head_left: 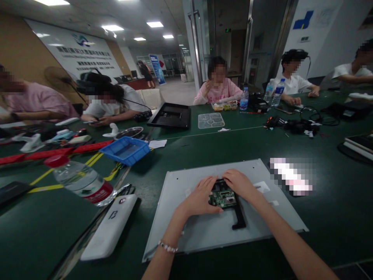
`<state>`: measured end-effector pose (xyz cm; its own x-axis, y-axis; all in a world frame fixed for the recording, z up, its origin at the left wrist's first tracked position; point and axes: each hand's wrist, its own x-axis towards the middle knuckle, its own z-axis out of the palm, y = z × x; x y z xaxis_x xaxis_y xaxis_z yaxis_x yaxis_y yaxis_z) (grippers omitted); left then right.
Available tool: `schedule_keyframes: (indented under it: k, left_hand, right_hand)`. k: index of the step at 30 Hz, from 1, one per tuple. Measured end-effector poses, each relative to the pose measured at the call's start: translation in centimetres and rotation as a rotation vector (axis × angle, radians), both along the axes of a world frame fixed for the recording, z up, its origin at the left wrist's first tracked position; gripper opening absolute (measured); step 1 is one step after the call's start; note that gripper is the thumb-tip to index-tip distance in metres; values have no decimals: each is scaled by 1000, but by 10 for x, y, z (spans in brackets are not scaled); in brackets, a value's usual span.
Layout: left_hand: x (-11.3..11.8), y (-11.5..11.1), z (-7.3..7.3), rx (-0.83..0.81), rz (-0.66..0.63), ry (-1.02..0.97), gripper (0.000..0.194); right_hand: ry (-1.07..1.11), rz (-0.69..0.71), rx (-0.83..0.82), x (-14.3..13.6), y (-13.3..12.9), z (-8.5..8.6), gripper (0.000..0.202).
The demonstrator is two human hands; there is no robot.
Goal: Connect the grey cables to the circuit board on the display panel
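Note:
A green circuit board [223,199] sits in a black frame [239,217] on a large pale grey panel [204,237]. My left hand [201,196] lies along the left side of the board, fingers at its upper left corner and thumb stretched out near its lower edge. At the upper right, my right hand [239,182] rests on the black frame with its fingertips close to those of the left hand. What is under the right fingertips is hidden.
On the left are a water bottle [84,182], a white device [110,227] and a blue tray [126,149]. A lit phone [291,177] lies right of the panel. Behind stand a black tray [170,116] and a lunch box [224,105]. Several people sit around.

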<state>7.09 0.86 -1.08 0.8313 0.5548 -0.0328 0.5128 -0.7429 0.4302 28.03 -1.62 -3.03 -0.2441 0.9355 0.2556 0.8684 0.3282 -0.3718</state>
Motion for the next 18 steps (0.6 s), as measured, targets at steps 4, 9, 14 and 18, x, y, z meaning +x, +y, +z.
schedule_keyframes:
  k: [4,9,14,18]
  left_hand:
    - [0,-1,2,-10,4,6,106]
    - [1,-2,5,-31,14,10,105]
    - [1,-2,5,-37,19,7,106]
    - [1,-2,4,-27,16,10,105]
  right_hand:
    - [9,2,7,0,-1,0,20]
    - [12,-17,6,-1,-1,-2,20]
    - [21,-11,6,-2,-1,-2,20]
    - [36,-1,16,-2,-2,-3,21]
